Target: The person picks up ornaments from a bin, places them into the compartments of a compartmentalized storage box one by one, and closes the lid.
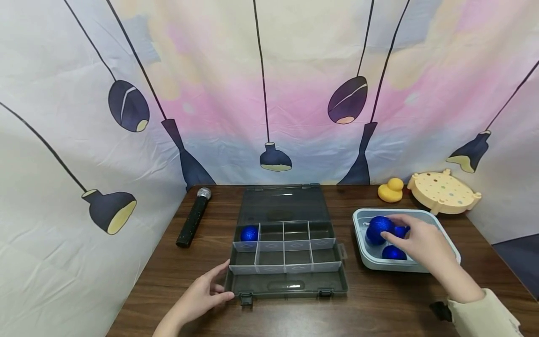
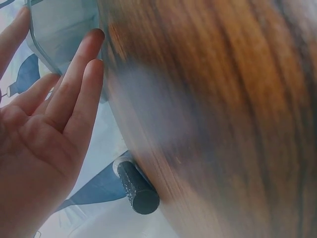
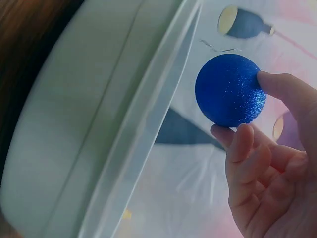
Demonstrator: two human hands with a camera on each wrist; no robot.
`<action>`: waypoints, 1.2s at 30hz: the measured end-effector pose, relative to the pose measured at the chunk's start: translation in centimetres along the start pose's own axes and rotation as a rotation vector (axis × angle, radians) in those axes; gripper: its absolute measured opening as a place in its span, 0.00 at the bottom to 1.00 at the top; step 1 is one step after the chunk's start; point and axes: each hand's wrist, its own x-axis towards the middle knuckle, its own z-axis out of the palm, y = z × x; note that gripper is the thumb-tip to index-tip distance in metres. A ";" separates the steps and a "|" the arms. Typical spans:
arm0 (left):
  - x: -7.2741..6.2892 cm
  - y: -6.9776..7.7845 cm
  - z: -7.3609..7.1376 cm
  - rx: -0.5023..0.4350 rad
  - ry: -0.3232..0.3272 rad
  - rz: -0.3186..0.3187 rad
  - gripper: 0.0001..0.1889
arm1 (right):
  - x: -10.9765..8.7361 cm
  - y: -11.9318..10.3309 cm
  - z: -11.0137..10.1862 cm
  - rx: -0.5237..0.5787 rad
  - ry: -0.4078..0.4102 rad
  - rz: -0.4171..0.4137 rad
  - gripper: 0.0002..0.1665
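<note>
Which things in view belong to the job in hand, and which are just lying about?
Likely in the job:
blue ball, held over the tub
other balls in the tub
sorted ball in a back-left compartment
open box

Apparently just lying about:
mic
duck
cream disc

Left hand (image 1: pixel 201 291) is outstretched; right hand (image 1: pixel 422 238) pinches.

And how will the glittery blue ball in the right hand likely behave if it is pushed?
The glittery blue ball would probably roll, being round. It may be light: the right hand just pinches it.
</note>
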 end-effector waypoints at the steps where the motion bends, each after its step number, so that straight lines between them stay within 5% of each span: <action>1: 0.0 0.0 0.0 0.000 0.000 0.001 0.44 | 0.0 -0.4 0.3 0.009 0.004 -0.009 0.34; 36: 0.0 0.0 0.0 -0.020 -0.008 -0.001 0.44 | 4.1 -9.4 9.8 0.269 0.022 -0.162 0.28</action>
